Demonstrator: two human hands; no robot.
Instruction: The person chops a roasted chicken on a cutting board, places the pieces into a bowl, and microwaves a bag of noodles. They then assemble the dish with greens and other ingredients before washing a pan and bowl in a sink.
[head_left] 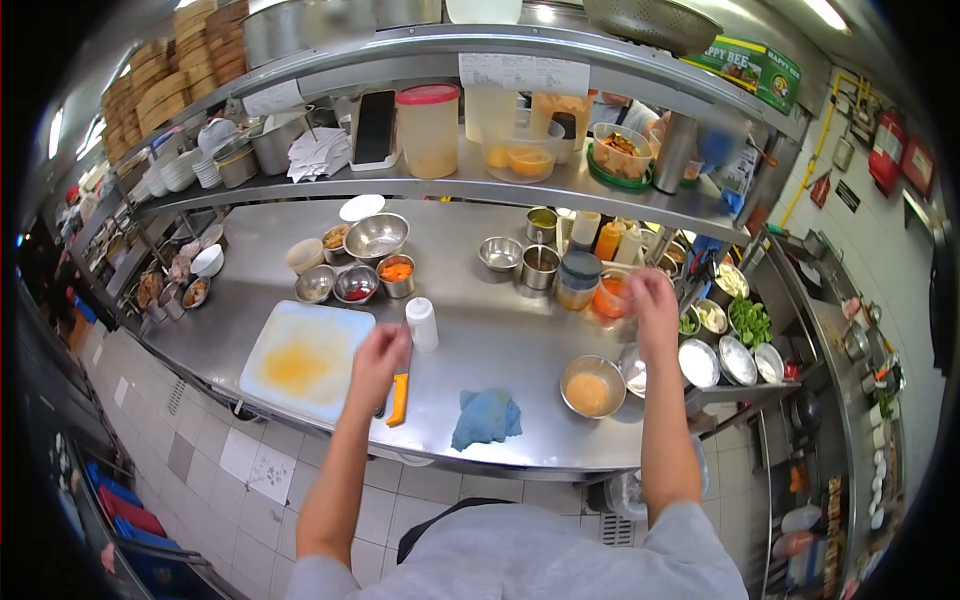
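Note:
My left hand (380,355) is closed, its fingers curled in, over the right edge of the white cutting board (335,335), which has a yellow-orange stain. What it holds, if anything, is hidden. Just right of it stands a white squeeze bottle (422,325), and below lies a knife with a yellow handle (398,400). My right hand (652,298) has its fingertips drawn together beside an orange-filled container (611,296); I cannot make out anything between them. Nearer my body sits a metal bowl (570,402) of pale orange mixture, and a crumpled blue cloth (485,417) lies between my arms.
Small metal bowls (356,284) and a pot of chopped orange pieces (397,272) stand behind the board. Sauce bottles (608,240) are at the back right. A loaded steel shelf (430,190) spans the counter's far side. White-filled bowls (698,362) and greens (750,320) line the right.

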